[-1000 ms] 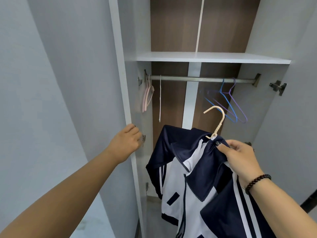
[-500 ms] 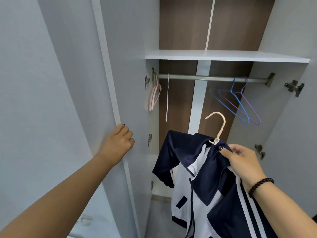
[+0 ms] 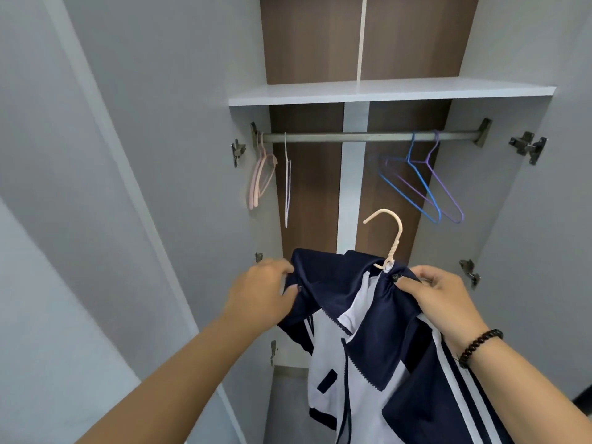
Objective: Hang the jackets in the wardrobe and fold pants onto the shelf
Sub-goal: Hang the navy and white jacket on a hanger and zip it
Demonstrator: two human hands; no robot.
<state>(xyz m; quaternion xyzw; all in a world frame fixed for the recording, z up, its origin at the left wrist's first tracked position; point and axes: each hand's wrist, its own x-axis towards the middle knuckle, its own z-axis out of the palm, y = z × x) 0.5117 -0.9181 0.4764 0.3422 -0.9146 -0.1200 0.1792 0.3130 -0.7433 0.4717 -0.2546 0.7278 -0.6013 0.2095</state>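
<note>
A navy and white jacket hangs on a cream hanger in front of the open wardrobe. My right hand grips the jacket's collar right at the base of the hanger's hook. My left hand pinches the jacket's left shoulder. The hook points up and left, well below the metal rail. A white shelf runs above the rail.
Pink hangers and a thin white hanger hang at the rail's left end. A blue hanger and a purple hanger hang at its right end. The left door and right door stand open.
My left hand let go of the left door's edge and moved right onto the jacket's shoulder. The view shifted to face the wardrobe more squarely.
</note>
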